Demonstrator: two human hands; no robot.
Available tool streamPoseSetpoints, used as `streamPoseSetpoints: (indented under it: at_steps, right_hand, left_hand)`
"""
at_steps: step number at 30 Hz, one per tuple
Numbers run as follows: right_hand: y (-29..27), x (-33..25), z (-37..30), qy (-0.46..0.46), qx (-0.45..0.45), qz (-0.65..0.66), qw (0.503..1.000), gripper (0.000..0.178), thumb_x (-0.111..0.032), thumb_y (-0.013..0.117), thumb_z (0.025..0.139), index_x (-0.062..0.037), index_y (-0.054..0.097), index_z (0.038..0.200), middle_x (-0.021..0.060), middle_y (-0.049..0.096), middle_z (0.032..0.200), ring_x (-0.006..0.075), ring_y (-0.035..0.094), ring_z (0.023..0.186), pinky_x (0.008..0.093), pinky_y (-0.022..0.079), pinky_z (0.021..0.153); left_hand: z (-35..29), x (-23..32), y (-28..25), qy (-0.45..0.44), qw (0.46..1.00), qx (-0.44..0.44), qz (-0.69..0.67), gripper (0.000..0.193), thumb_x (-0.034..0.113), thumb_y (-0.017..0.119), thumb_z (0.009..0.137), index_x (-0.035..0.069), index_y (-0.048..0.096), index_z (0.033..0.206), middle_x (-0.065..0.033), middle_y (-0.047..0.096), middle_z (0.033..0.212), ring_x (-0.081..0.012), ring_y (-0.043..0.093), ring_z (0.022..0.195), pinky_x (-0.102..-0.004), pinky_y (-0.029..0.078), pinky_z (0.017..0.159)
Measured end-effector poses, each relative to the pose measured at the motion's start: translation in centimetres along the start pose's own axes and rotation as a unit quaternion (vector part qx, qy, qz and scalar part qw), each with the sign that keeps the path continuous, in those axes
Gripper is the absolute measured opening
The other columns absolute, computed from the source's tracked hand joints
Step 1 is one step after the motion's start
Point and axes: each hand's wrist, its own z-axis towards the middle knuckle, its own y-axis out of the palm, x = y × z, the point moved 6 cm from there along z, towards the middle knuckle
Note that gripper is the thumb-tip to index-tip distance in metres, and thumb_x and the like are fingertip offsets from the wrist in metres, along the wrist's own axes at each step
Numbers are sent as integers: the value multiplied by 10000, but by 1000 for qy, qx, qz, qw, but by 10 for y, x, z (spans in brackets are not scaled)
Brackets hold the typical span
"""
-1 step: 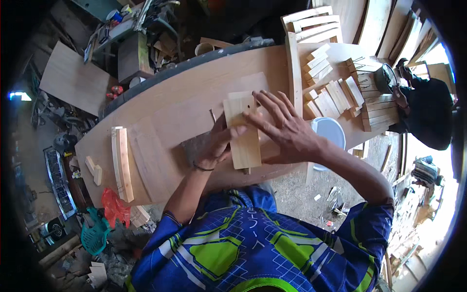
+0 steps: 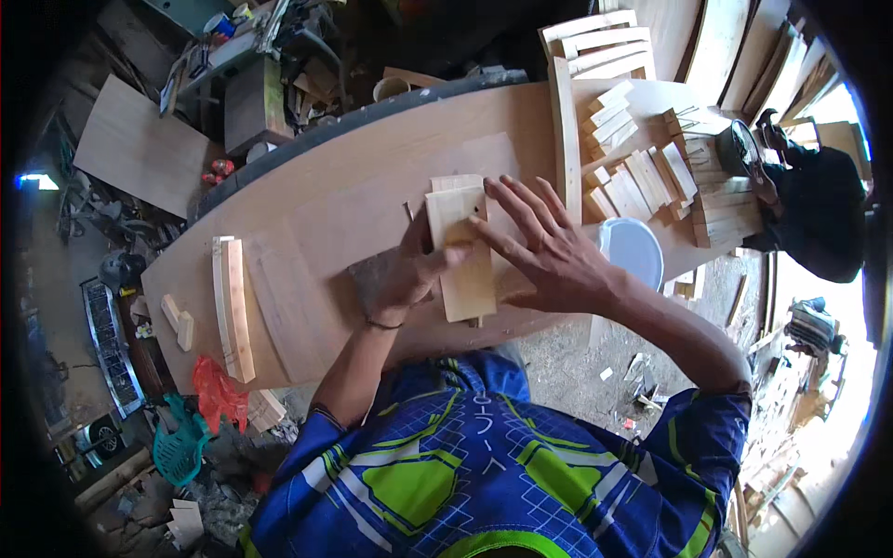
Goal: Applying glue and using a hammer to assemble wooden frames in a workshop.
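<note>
Over the middle of the wooden tabletop, my left hand (image 2: 406, 270) is closed round the left side of a pale wooden block (image 2: 468, 288), thumb lying across its face. A second pale piece (image 2: 456, 181) shows just behind its far end. My right hand (image 2: 549, 246) is open at the block's right side, fingers spread, with the index fingertip at a small dark spot near the far right corner. A short peg-like end (image 2: 476, 322) pokes out at the near edge. Beside my left hand lies a dark grey flat piece (image 2: 367, 279), partly hidden, and a thin nail-like rod (image 2: 409, 212).
Stacked wood pieces (image 2: 642, 186) and a long rail (image 2: 566, 139) lie to the right, near a white bucket (image 2: 634, 253). Curved slats (image 2: 233, 307) rest at left by a red plastic bag (image 2: 219, 395). A person in dark clothes (image 2: 819, 214) sits at far right.
The block has tilted slightly, so the piece behind its far end shows more clearly. My right index finger has shifted a little; both hands stay nearly in place.
</note>
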Motion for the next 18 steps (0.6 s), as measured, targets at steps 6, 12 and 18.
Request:
streamPoseSetpoints:
  at_steps: [6, 12, 18]
  right_hand:
    - [12, 5, -80, 287, 143, -9, 947, 424, -122, 765, 810, -4, 635, 1196, 154, 661, 1170, 357, 585, 1139, 441, 469, 989]
    - [72, 92, -195, 531, 180, 16, 828, 310, -221, 723, 876, -2, 711, 1096, 194, 708, 1035, 374, 667, 986, 443, 515, 878]
    - [95, 104, -218, 519, 229, 126, 814, 272, -210, 687, 878, -33, 727, 1080, 203, 729, 960, 360, 707, 927, 432, 543, 820]
  left_hand:
    - [-88, -9, -90, 59, 674, 108, 728, 627, 265, 822, 762, 60, 454, 1227, -195, 557, 1193, -362, 598, 1101, -497, 531, 862]
    - [-80, -108, -145, 39, 647, 130, 750, 609, 365, 849, 714, 54, 464, 1070, -173, 549, 1108, -390, 600, 1002, -511, 533, 773]
    - [-91, -94, -143, 28, 604, 126, 787, 625, 384, 863, 703, 52, 473, 1060, -184, 574, 1094, -391, 613, 1020, -495, 538, 788]
